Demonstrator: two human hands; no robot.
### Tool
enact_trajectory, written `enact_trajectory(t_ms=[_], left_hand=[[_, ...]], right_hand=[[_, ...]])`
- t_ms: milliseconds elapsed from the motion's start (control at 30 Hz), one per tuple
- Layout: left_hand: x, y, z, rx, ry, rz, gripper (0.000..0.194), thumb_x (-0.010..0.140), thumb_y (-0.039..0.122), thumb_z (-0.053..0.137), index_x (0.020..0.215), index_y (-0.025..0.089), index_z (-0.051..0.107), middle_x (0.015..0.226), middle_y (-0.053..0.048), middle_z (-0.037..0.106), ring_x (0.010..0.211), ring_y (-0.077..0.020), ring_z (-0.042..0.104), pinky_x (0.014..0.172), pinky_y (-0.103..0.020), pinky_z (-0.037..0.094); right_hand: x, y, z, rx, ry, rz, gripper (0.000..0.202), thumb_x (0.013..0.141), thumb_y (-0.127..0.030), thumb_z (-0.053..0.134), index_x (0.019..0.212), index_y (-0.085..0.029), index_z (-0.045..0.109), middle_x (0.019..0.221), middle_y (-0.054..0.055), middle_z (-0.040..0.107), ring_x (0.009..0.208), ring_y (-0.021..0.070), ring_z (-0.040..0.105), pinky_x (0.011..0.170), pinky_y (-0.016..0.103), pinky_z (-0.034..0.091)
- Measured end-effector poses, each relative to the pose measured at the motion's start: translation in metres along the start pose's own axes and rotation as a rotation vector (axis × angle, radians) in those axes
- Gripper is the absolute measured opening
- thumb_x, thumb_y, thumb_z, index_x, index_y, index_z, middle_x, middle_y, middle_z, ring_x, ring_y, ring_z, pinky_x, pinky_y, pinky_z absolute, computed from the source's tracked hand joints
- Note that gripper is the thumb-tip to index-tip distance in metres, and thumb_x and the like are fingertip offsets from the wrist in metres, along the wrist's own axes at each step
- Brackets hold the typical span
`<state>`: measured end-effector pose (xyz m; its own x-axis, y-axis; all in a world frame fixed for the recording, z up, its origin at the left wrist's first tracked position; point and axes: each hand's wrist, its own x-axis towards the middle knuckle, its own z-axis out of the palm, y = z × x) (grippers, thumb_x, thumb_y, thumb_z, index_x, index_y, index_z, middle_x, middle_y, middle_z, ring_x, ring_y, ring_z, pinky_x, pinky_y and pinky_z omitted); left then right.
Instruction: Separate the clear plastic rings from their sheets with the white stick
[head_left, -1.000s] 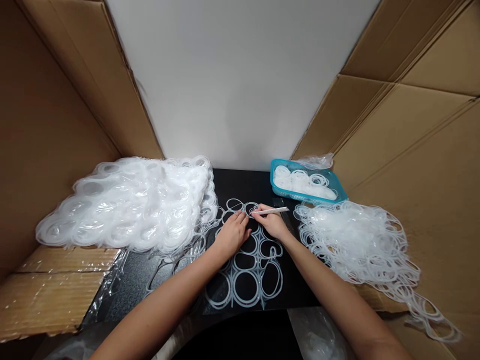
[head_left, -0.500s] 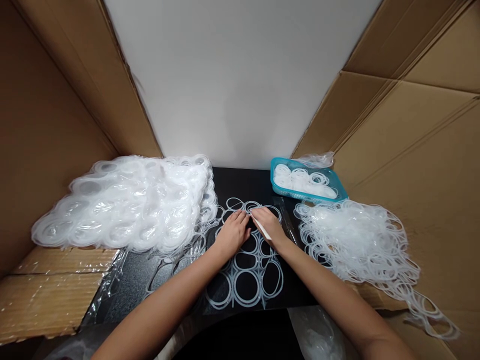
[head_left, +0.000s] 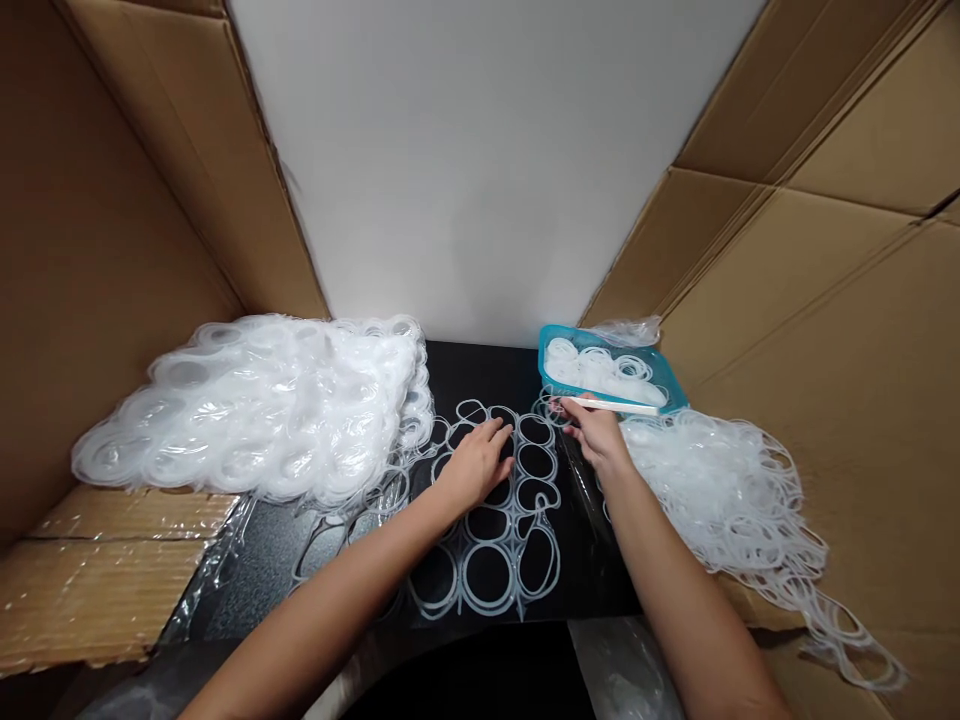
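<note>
A sheet of joined translucent rings (head_left: pixel 515 540) lies on the black table in front of me. My left hand (head_left: pixel 480 462) rests on its upper part, fingers apart and holding nothing. Over to the right, my right hand (head_left: pixel 598 432) is closed around a thin white stick-like tool (head_left: pixel 626 405). At its fingertips is a small translucent ring piece (head_left: pixel 551 410), just in front of the blue basket (head_left: pixel 541 365). White rings (head_left: pixel 596 370) lie inside that basket. Whether one ring or more is pinched, I cannot tell.
A thick stack of translucent ring sheets (head_left: pixel 262 410) fills the left side, partly over cardboard (head_left: pixel 105 570). On the right sits a tangled heap of ring webbing (head_left: pixel 720 480) hanging past the table edge. Cardboard walls (head_left: pixel 810 300) stand on both sides.
My right hand has moved right, from the sheet towards the basket, with the white tool and a translucent ring piece. My left hand stays on the sheet, its fingers more spread.
</note>
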<state>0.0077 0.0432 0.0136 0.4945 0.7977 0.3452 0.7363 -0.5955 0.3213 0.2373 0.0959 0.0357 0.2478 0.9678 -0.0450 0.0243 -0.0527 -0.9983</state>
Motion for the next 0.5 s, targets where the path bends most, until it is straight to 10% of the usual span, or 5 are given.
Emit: enact_trajectory(t_ms=[267,500], left_hand=[[-0.020,-0.022,-0.017,0.233,-0.005,-0.067,0.024,0.095,0.027,0.053,0.114,0.012,0.058,0.109,-0.013,0.063,0.105,-0.0283,0.059,0.094,-0.042,0.050],[-0.022,-0.022,-0.014,0.231,0.026,-0.058,0.035,0.092,0.024,0.057,0.124,0.010,0.056,0.118,-0.014,0.062,0.113,-0.0283,0.055,0.105,-0.041,0.043]], right_hand=[[-0.011,0.011,0.074,-0.254,-0.229,-0.235,0.033,0.077,-0.049,0.065,0.066,-0.023,0.049,0.069,0.000,0.061,0.067,0.0171,0.056,0.058,0.027,0.041],[-0.021,0.019,0.097,-0.407,-0.519,-0.397,0.022,0.085,-0.039,0.057,0.071,-0.022,0.054,0.079,0.001,0.066,0.077,0.0191,0.060,0.073,0.030,0.043]])
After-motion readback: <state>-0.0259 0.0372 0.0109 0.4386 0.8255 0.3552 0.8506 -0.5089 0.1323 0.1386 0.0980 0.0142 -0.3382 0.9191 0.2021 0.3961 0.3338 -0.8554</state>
